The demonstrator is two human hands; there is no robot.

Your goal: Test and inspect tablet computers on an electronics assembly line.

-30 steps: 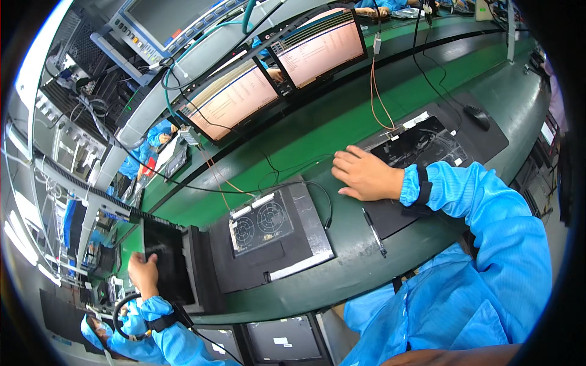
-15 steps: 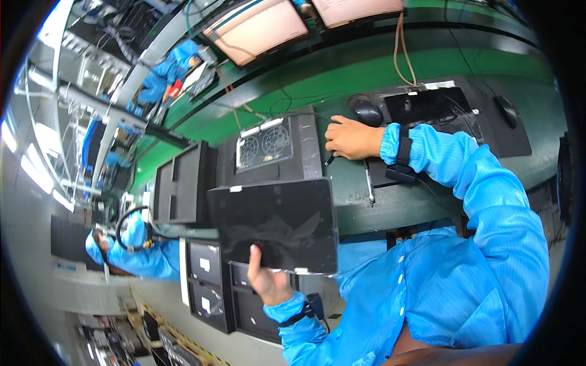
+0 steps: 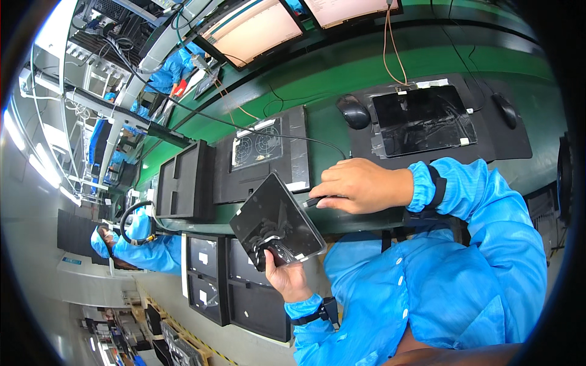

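My left hand (image 3: 288, 279) grips a black tablet (image 3: 278, 218) by its lower edge, with the thumb over the glossy screen. The tablet is tilted and held up in front of the bench edge, with small white tabs on its rim. In my right hand (image 3: 363, 186) a black cable plug (image 3: 312, 202) is pinched between thumb and fingers, its tip close to the tablet's right edge. Whether the tip touches the tablet I cannot tell. A black cable (image 3: 293, 136) runs across the bench to behind my right hand.
A second tablet (image 3: 421, 119) lies on a dark mat between two black mice (image 3: 353, 111) (image 3: 504, 110). Left of it are a dark board with a clear printed sheet (image 3: 257, 146) and a black divided tray (image 3: 180, 186). More black trays (image 3: 259, 308) stand below the bench. Monitors (image 3: 250, 33) stand behind.
The left hand has turned the tablet and brought it nearer my right hand. My right hand has come off the bench toward the tablet, bringing the cable plug along.
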